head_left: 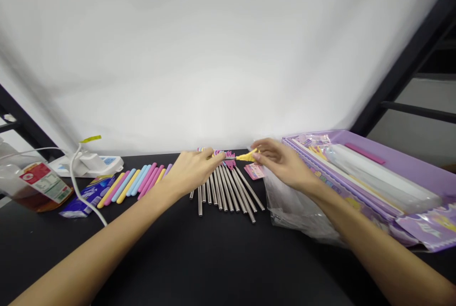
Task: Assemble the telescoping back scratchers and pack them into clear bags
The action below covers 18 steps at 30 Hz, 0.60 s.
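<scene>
My left hand (194, 166) is closed, thumb and fingers pinching a thin metal rod (231, 157) above the table. At the rod's right end is a small yellow plastic piece (245, 156), its exact kind unclear. My right hand (283, 159) pinches the far end of this yellow piece between thumb and fingers. Below both hands, several silver metal rods (228, 192) lie fanned out on the black table, with pink pieces (230, 164) at their far ends. Left of my left hand rests a row of pink, blue, yellow and purple sticks (133, 182), partly covered by my forearm.
A purple box (370, 142) with long packed items stands right, beside a clear plastic bag (299, 206). Small pink cards (254, 171) lie near my right hand. At left are a power strip (112, 163), white cable (73, 173), blue packet (89, 196) and labelled bottle (42, 187).
</scene>
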Each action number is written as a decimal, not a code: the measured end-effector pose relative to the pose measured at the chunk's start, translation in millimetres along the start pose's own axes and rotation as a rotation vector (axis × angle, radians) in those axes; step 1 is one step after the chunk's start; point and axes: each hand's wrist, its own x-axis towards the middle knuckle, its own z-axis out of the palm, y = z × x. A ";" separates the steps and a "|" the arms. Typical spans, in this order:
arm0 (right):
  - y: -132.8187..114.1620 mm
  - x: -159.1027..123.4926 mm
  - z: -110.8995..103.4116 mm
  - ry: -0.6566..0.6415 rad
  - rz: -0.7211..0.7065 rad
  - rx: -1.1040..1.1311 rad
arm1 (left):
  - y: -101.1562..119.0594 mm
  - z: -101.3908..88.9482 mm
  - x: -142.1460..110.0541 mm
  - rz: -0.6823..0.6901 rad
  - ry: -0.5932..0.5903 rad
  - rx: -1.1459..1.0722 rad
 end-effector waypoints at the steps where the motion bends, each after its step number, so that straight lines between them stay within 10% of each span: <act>1: 1.1 0.6 -4.0 0.072 0.039 0.021 | 0.7 1.0 0.4 -0.009 -0.008 0.013; 4: 6.0 0.4 -20.1 0.212 0.197 -0.291 | 1.6 3.0 0.6 -0.040 -0.030 0.002; 8: 16.5 -3.1 -36.0 0.066 0.350 -0.805 | 3.6 1.4 0.5 -0.073 -0.065 -0.028; 18: 11.3 -2.3 -33.9 -0.038 0.365 -0.818 | 8.4 -5.8 0.5 -0.048 -0.123 -0.061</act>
